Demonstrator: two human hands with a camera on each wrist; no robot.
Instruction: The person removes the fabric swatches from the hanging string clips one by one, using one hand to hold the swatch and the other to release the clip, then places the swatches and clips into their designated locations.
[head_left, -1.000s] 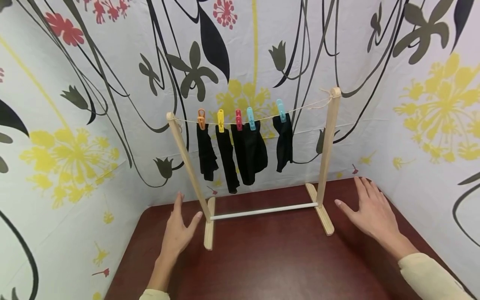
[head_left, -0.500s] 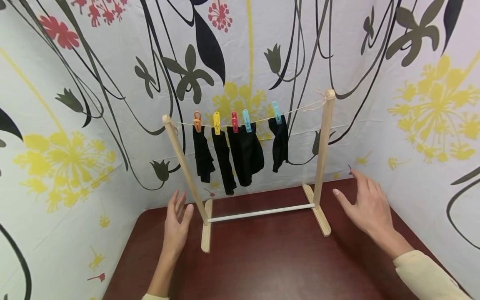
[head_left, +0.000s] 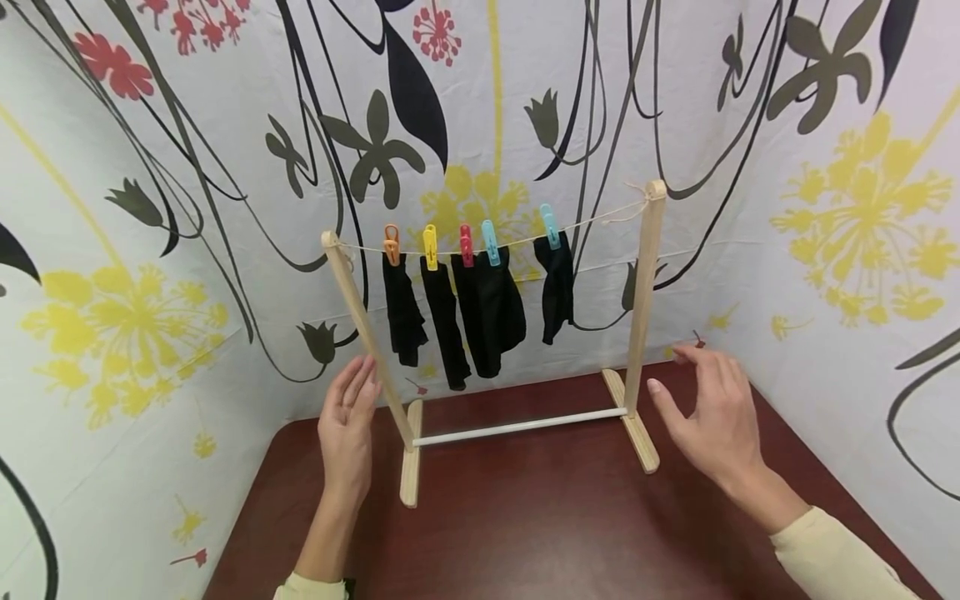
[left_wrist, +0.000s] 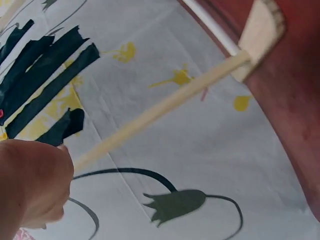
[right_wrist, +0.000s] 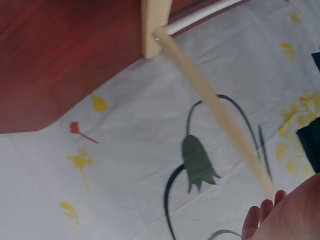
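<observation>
A wooden stand holds a string on which black cloth pieces (head_left: 489,317) hang from coloured clips, among them a yellow clip (head_left: 430,247) and a red clip (head_left: 466,245). My left hand (head_left: 347,433) is beside the left post (head_left: 360,321), fingers extended upward; whether the fingertips touch the wood cannot be told. Right of the right post (head_left: 642,308), my right hand (head_left: 712,417) has its thumb and fingers spread apart, with nothing between them. In the left wrist view the left hand (left_wrist: 37,185) is near the post's end; the right wrist view shows the right hand (right_wrist: 287,215) near the other post.
A white rod (head_left: 517,428) joins the two wooden feet of the stand on a dark red table (head_left: 517,525). Patterned white fabric (head_left: 247,83) rises close behind the stand and along both sides.
My left hand has moved up toward the left post, its thumb now closer to its fingers. My right hand has moved left toward the right post. The view has shifted slightly.
</observation>
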